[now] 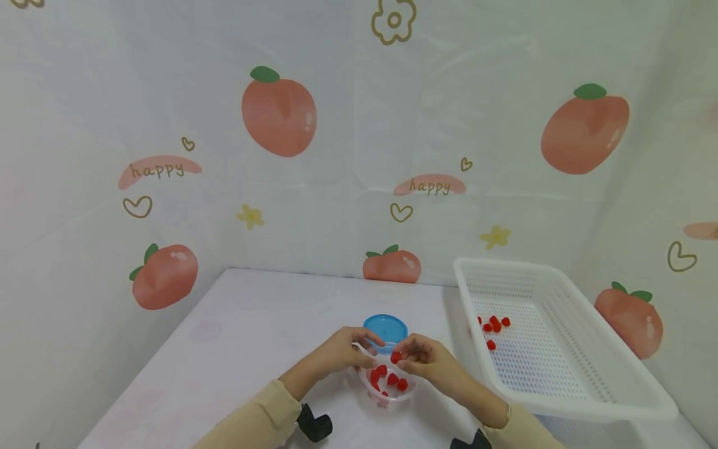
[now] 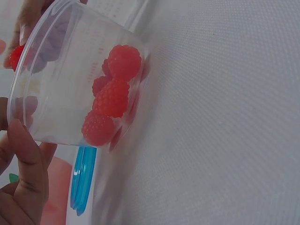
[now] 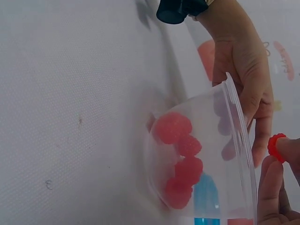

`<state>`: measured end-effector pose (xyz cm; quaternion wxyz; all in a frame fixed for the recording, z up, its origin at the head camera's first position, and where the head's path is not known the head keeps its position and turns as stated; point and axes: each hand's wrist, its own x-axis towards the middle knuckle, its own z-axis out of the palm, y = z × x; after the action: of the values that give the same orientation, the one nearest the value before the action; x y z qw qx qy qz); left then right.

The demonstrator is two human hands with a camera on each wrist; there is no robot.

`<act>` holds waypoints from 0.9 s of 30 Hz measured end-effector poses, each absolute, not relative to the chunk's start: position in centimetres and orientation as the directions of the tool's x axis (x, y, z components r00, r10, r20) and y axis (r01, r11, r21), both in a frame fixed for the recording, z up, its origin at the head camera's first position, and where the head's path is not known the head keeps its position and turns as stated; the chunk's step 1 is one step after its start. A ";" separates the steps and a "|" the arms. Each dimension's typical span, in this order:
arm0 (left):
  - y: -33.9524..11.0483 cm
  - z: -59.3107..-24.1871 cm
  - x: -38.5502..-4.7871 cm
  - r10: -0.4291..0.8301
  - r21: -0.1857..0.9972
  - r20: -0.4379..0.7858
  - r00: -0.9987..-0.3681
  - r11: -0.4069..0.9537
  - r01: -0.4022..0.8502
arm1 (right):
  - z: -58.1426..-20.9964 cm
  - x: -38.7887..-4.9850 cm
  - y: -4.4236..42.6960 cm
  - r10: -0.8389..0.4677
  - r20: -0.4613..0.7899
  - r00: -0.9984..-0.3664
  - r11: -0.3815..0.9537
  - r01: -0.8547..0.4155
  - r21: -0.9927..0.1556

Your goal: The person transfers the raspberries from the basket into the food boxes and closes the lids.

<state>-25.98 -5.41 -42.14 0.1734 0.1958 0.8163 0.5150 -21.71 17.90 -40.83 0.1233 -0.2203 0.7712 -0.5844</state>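
Observation:
A clear round plastic container [image 1: 387,398] with several red raspberries [image 2: 112,97] in its bottom stands upright on the table. My left hand [image 1: 343,350] holds its rim on the left, thumb at the near side and fingers curving toward the far edge. Over the container's right side, my right hand [image 1: 429,362] pinches one raspberry [image 3: 276,147] between thumb and fingertips, above the rim. In the left wrist view, the raspberries inside lie heaped together and show through the wall.
Right behind the container lies a round blue lid [image 1: 386,327]. A large white perforated basket [image 1: 561,399] stands on the right, with several more raspberries [image 1: 493,324] at its left side. A patterned cloth [image 1: 336,231] hangs behind the white table [image 1: 252,312].

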 end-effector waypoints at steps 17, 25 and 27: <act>-5.4 -42.1 -26.0 0.502 0.905 -0.073 -0.862 0.397 0.154 | -40.9 -21.9 17.9 -0.510 0.059 -0.858 0.235 -0.205 -0.950; -5.4 -42.2 -26.0 0.500 0.903 -0.076 -0.863 0.401 0.153 | -40.9 -21.9 17.9 -0.510 0.059 -0.858 0.242 -0.209 -0.947; -5.4 -42.2 -26.0 0.501 0.904 -0.075 -0.862 0.398 0.153 | -40.9 -21.9 17.9 -0.508 0.057 -0.859 0.243 -0.207 -0.948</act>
<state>-26.00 -5.39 -42.19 0.1706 0.1998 0.8186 0.5108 -21.87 17.94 -40.85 0.1320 -0.2299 0.7774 -0.5705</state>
